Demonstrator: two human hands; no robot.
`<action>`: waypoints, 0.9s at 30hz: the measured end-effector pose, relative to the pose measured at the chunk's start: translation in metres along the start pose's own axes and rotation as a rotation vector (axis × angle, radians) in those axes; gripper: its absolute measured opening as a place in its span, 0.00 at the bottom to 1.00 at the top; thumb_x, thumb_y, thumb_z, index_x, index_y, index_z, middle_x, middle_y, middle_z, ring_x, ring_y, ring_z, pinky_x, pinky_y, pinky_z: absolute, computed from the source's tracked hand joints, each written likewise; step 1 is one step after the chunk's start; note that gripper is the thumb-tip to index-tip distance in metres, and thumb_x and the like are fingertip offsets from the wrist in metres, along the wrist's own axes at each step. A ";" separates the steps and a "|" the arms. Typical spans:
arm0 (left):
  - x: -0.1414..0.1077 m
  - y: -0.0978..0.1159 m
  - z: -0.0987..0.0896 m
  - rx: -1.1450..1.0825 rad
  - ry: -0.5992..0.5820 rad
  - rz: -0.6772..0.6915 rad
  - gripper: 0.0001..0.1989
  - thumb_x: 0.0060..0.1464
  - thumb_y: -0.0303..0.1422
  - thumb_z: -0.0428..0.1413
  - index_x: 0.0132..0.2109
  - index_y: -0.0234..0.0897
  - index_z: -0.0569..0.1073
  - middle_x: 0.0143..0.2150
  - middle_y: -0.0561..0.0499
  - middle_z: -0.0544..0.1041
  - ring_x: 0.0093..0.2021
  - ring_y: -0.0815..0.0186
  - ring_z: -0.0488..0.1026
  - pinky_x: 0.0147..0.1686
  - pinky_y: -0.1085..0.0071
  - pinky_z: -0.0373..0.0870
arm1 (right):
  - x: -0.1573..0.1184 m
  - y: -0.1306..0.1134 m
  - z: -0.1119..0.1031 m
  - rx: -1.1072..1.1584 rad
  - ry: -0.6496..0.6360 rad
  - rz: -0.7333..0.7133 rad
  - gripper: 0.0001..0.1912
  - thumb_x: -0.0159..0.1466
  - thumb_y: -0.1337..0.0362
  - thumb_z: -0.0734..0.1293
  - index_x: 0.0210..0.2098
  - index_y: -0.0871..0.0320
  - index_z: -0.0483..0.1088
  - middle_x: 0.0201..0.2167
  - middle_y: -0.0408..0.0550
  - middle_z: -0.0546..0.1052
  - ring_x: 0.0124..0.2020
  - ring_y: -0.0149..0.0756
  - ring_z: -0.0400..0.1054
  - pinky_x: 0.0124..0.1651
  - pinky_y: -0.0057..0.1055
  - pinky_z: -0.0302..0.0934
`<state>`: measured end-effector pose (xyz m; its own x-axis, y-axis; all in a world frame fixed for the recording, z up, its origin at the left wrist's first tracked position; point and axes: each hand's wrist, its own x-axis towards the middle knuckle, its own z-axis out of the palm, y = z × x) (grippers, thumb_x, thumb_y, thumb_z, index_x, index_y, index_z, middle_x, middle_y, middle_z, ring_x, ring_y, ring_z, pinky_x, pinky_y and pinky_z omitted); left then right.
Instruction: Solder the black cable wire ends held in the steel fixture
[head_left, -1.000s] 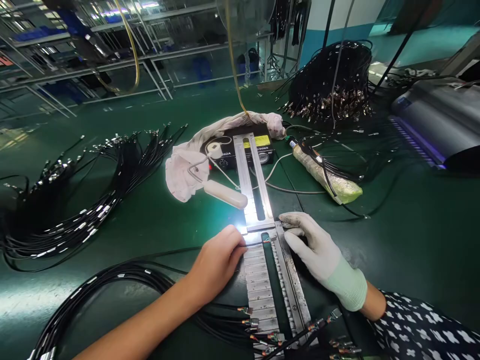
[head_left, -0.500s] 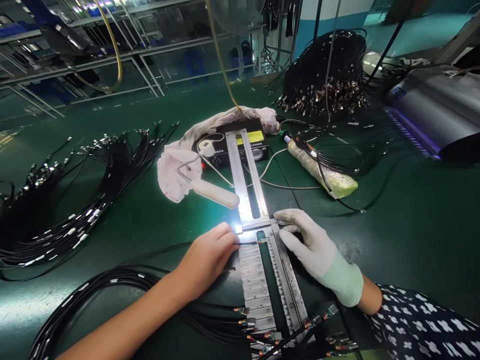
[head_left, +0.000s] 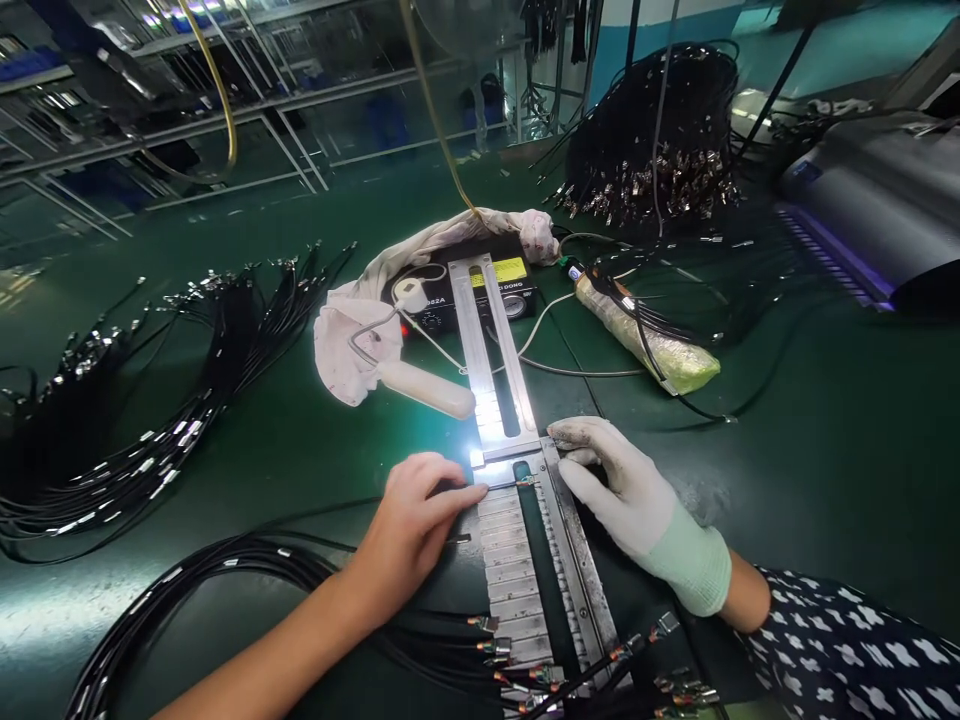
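Note:
My bare left hand (head_left: 420,510) is at the left edge of a long slotted metal fixture (head_left: 514,570), its index finger stretched onto a thin black cable lying across the top groove. The cable's connector end (head_left: 527,481) rests over the dark slot. On the other side, my right hand (head_left: 611,480), in a white glove, touches the fixture's right rail near the crossbar, thumb and fingers apart. A bright light shines at the crossbar's left end, just beyond my left fingertips. Several cable ends with connectors (head_left: 495,647) lie over the fixture's lower part.
A white rod-shaped tool (head_left: 427,388) lies left of the fixture, by a black control box (head_left: 442,312) and a white cloth (head_left: 352,345). Black cable bundles (head_left: 217,370) lie left, with a big pile (head_left: 652,140) behind. A wrapped bundle (head_left: 645,335) sits at right.
My left hand's fingers have opened from a pinch, and the index finger now stretches right along the cable. My right hand has hardly moved. The view has shifted slightly.

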<state>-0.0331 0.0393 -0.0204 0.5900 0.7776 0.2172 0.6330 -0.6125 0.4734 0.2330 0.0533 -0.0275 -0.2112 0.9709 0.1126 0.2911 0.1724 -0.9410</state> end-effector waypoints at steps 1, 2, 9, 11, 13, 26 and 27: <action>-0.006 0.000 0.001 0.071 0.013 0.003 0.19 0.64 0.22 0.46 0.57 0.45 0.69 0.48 0.46 0.69 0.50 0.60 0.64 0.49 0.59 0.61 | 0.001 0.000 0.000 0.007 -0.001 -0.002 0.12 0.68 0.63 0.61 0.50 0.51 0.67 0.50 0.46 0.71 0.48 0.36 0.69 0.49 0.35 0.69; -0.010 0.002 0.002 0.137 0.030 0.005 0.21 0.64 0.22 0.46 0.58 0.46 0.68 0.49 0.45 0.68 0.51 0.59 0.63 0.49 0.57 0.59 | 0.001 0.000 0.001 0.008 -0.002 -0.003 0.12 0.68 0.63 0.61 0.50 0.51 0.67 0.50 0.46 0.71 0.47 0.36 0.69 0.48 0.34 0.69; 0.004 0.010 -0.004 0.039 0.029 -0.194 0.15 0.63 0.28 0.47 0.50 0.45 0.75 0.41 0.49 0.70 0.44 0.61 0.66 0.44 0.61 0.60 | 0.008 0.003 0.012 -0.444 -0.014 -0.095 0.15 0.65 0.65 0.62 0.51 0.55 0.67 0.53 0.50 0.71 0.54 0.46 0.64 0.56 0.46 0.63; 0.018 0.006 -0.004 -0.012 0.053 -0.315 0.10 0.61 0.33 0.51 0.47 0.41 0.75 0.38 0.50 0.71 0.41 0.61 0.67 0.42 0.62 0.61 | 0.008 0.002 0.015 -0.500 -0.028 -0.108 0.16 0.65 0.64 0.62 0.53 0.56 0.67 0.51 0.51 0.73 0.52 0.48 0.65 0.55 0.49 0.63; 0.030 0.001 -0.001 -0.024 0.067 -0.359 0.08 0.58 0.35 0.55 0.42 0.38 0.74 0.34 0.52 0.72 0.38 0.62 0.68 0.39 0.65 0.63 | 0.006 0.000 0.016 -0.524 -0.038 -0.117 0.17 0.67 0.63 0.61 0.55 0.56 0.65 0.51 0.52 0.73 0.51 0.48 0.66 0.53 0.48 0.63; 0.051 -0.007 0.006 -0.005 0.041 -0.421 0.09 0.59 0.37 0.58 0.38 0.35 0.74 0.33 0.53 0.75 0.37 0.65 0.73 0.41 0.63 0.70 | 0.015 -0.008 0.020 -0.652 0.008 -0.086 0.19 0.66 0.68 0.57 0.56 0.61 0.65 0.48 0.57 0.73 0.50 0.48 0.68 0.50 0.43 0.62; 0.054 -0.009 0.007 0.015 0.039 -0.429 0.10 0.60 0.38 0.57 0.39 0.34 0.74 0.35 0.52 0.75 0.38 0.65 0.73 0.43 0.62 0.71 | 0.019 -0.007 0.019 -0.648 0.006 -0.095 0.19 0.66 0.69 0.57 0.55 0.61 0.65 0.48 0.57 0.73 0.51 0.48 0.67 0.51 0.42 0.61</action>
<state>-0.0035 0.0853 -0.0183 0.2527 0.9669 0.0354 0.8241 -0.2342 0.5158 0.2089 0.0673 -0.0251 -0.2591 0.9472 0.1889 0.7751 0.3206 -0.5445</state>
